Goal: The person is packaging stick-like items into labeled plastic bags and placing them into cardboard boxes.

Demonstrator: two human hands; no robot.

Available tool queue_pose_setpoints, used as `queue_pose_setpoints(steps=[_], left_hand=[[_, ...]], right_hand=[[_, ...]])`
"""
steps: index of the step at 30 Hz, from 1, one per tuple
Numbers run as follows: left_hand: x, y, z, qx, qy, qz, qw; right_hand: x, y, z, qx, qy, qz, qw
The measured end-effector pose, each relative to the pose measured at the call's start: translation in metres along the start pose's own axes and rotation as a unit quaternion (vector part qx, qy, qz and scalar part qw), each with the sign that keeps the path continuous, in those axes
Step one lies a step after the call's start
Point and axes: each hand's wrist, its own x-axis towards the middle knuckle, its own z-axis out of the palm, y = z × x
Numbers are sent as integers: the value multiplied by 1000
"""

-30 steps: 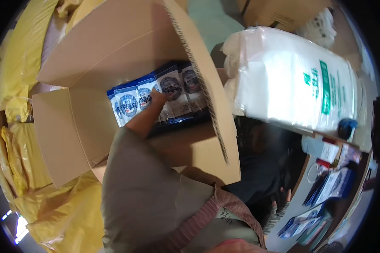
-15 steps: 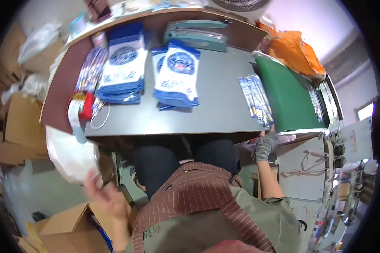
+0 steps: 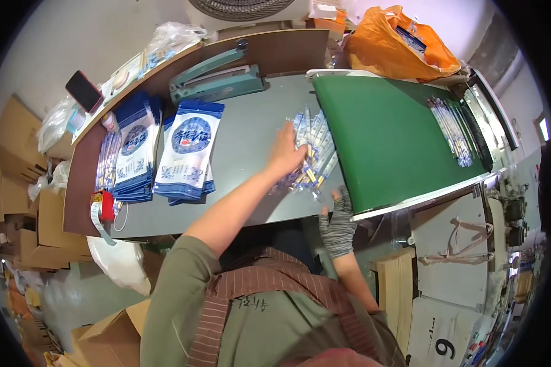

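A loose bunch of slim, pen-like sticks in clear wrappers, patterned blue and white with yellowish bands, lies on the grey desk against the green conveyor belt. My left hand, bare, reaches across from the left and grips its left side, with the thumb over the sticks. At the desk's front edge, just below the bunch, is my right hand in a grey striped fingerless glove. Its thumb and fingers are apart, and I see nothing between them. Flat blue-and-white pouches lie stacked left of my left hand.
More sticks rest on the green belt. Another pouch stack and a red tape dispenser stand at the left. A teal long-arm stapler sits at the back. An orange bag bulges behind the belt; cardboard boxes crowd the left.
My left hand has come up from beside the lap onto the sticks, which now lie more spread. My right hand stays by the desk edge. The whole view has turned rightward.
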Motion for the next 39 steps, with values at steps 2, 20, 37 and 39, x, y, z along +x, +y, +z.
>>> queue_pose_setpoints(steps=[2,20,37,39], left_hand=[[19,3,-6,-16,-54,-38,998],[0,-26,-70,-188,25,-151,970],[-57,25,-171,-265,83,133,951],[-48,30,-179,-310,104,236,915]], right_hand=[[2,6,3,-57,17,91,994],[121,32,61,-31,14,271,962],[170,-190,28,637,-95,179,744],[172,-197,13,679,-70,153,714]])
